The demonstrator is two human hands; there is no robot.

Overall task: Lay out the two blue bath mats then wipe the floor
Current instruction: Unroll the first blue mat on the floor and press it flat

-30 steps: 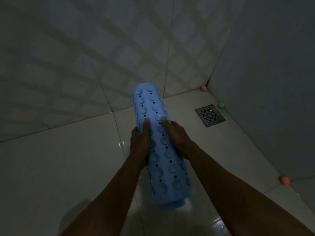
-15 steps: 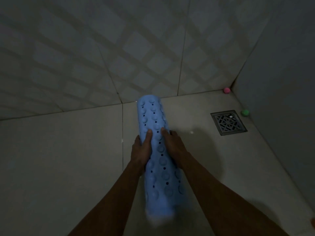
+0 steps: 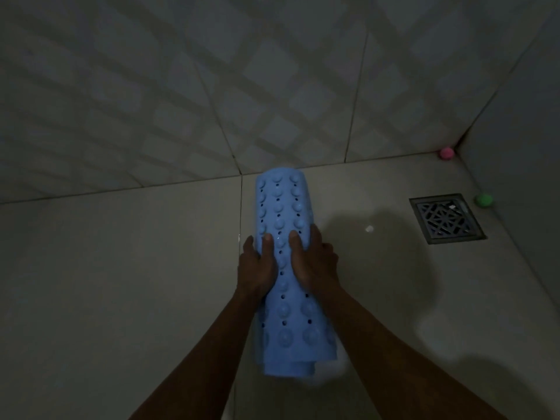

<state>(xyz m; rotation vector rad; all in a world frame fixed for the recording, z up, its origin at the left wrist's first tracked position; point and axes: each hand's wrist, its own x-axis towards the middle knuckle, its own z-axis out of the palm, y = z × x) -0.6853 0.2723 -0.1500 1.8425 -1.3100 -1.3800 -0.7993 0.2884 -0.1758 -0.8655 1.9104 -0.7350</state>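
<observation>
Rolled blue bath mat (image 3: 283, 268) gripped mid-length between left hand (image 3: 257, 268) and right hand (image 3: 315, 265), fingers (image 3: 266, 241) curled round it, probably for unrolling onto floor (image 3: 121, 268).

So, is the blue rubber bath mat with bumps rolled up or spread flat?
Rolled up: the blue rubber bath mat forms a tube, gripped by the left hand and right hand.

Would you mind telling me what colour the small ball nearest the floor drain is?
Green; the small ball beside the floor drain shows in the head view.
</observation>
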